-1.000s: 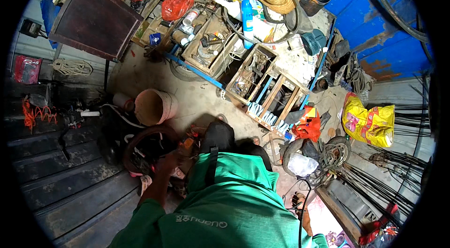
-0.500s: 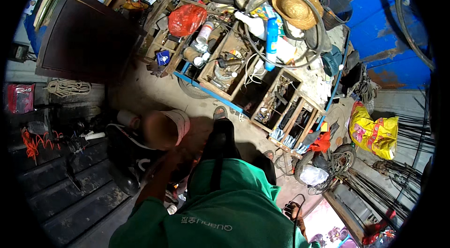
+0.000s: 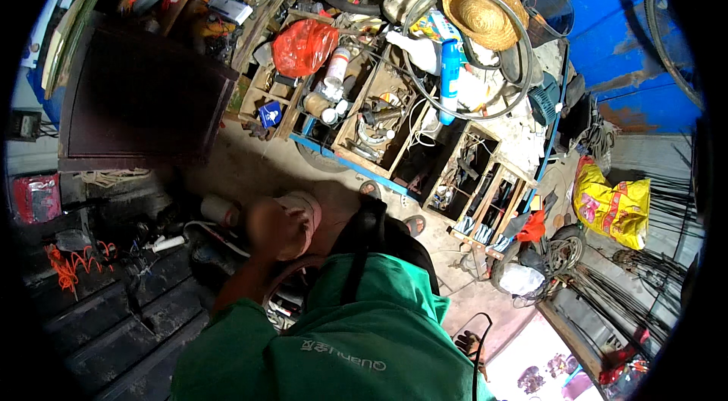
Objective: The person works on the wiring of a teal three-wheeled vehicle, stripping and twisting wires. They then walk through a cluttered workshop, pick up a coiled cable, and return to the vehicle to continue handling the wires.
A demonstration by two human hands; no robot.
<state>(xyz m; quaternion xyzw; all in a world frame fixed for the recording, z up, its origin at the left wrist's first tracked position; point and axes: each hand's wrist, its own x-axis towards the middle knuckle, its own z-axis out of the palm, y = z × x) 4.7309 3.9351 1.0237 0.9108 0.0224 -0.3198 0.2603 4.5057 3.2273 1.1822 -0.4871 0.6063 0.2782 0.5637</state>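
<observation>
Cluttered workshop floor spreads around the person, who wears a green shirt. Nearest, low on the right, the right hand hangs beside a black cable; whether its fingers grasp anything, I cannot tell. Forward on the left, the left hand is at a pale pinkish bucket, its fingers over the near side; blur hides whether they grip it. Left of the bucket, an orange coiled cord lies on a dark ridged surface. Beyond stands a blue-edged counter with open wooden compartments, bearing a red plastic bag, a blue bottle and, farther back, a straw hat. Behind rises a blue wall.
</observation>
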